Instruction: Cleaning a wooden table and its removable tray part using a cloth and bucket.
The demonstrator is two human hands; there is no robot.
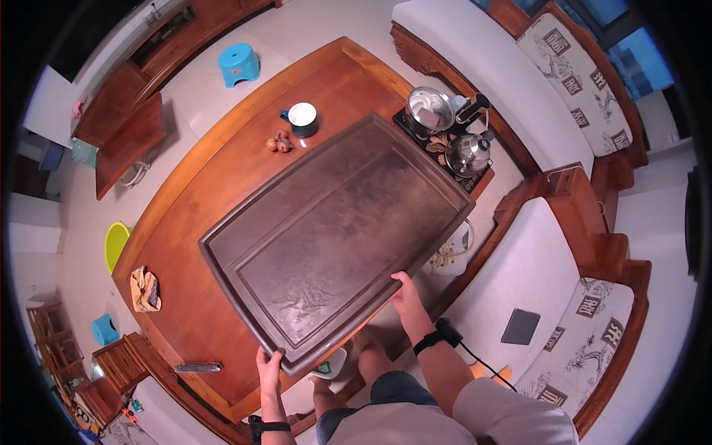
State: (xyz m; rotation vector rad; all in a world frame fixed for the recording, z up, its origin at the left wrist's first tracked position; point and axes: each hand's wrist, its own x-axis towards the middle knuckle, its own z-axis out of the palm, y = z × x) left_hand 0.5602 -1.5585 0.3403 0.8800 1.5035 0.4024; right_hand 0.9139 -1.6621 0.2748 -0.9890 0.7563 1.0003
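A large dark brown tea tray [339, 222] with a raised rim and carved relief lies slantwise over the wooden table [194, 222]. At its near left corner my left hand [270, 364] grips the rim, thumb on top. My right hand [405, 289] holds the near long edge further to the right, its thumb over the rim and the other fingers hidden below. Whether the tray rests on the table or is slightly raised, I cannot tell. Beyond its far edge stand a dark mug [303, 121] with a white inside and a small cluster of reddish figurines or fruit [280, 142].
Close to the tray's right corner are a steel pot [429, 111] and a glass kettle [468, 154] on a black stove panel. A crumpled cloth [146, 289] and a flat packet [198, 367] lie on the table's left. A cushioned wooden sofa [517, 267] flanks me, with a dark tablet [520, 326] on it.
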